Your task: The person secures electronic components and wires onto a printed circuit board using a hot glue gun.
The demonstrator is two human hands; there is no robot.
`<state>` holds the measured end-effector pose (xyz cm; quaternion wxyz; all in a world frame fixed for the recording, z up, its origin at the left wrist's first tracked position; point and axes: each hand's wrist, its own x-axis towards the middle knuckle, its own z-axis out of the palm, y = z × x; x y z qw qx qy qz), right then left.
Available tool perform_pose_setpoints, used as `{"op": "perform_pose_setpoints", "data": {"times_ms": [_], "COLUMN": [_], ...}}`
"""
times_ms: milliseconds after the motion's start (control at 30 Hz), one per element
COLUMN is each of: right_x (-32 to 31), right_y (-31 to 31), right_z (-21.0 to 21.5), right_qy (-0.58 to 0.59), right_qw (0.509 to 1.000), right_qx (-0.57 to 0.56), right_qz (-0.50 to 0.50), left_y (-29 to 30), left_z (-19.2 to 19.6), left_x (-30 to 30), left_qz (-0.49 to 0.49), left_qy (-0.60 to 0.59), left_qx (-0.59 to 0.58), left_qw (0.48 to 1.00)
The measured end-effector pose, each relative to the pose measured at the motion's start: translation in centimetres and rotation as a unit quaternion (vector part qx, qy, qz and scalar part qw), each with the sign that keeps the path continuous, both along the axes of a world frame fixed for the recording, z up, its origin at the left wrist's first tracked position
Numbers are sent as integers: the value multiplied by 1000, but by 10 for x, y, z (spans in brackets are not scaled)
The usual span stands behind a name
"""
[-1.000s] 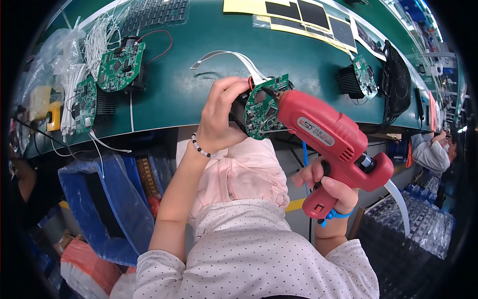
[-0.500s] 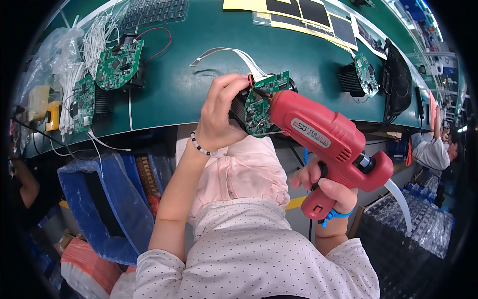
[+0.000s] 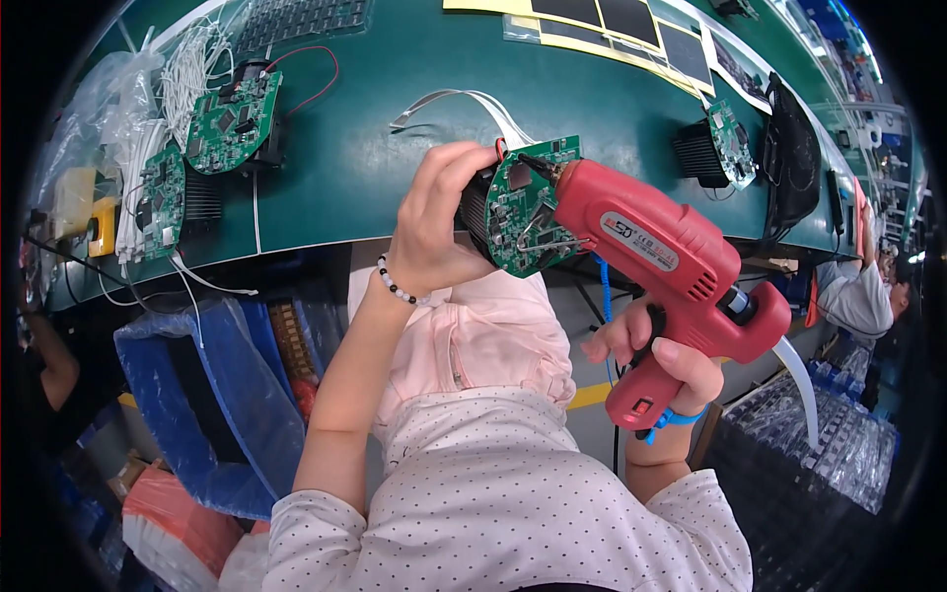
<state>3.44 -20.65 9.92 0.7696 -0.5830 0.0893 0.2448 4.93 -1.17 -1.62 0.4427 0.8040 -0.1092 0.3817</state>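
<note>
The left hand [image 3: 434, 222] grips a round green circuit board assembly [image 3: 523, 212], held up in front of the green workbench [image 3: 365, 148]. The right hand [image 3: 656, 360] clasps a red glue gun [image 3: 656, 252], whose nozzle has edged closer and now touches the board, so gluing looks underway.

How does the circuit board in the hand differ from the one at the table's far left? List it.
1. The held board is up off the table, tilted; the left board lies on the green table.
2. The red glue gun points at the held board; nothing touches the left board.
Both are round and green.
</note>
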Motion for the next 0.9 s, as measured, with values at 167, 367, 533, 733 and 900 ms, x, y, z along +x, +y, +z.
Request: {"op": "perform_pose_setpoints", "data": {"times_ms": [167,367,533,733,900], "right_x": [3,7,7,2,3], "right_y": [5,5,5,0,-16], "right_z": [3,0,3,4,-4], "right_qy": [16,20,21,7,12], "right_qw": [999,999,999,1000,997], "right_qx": [16,10,16,-2,64], "right_qz": [-42,-41,-35,-22,43], "left_y": [-1,-2,-2,-2,-1], "left_z": [2,-1,0,0,-1], "left_x": [-1,-2,-1,-1,-1], "left_qz": [1,4,1,6,8], "left_qy": [13,23,20,13,3], "left_qx": [3,-13,-8,-2,6], "left_qw": [1000,1000,1000,1000,1000]}}
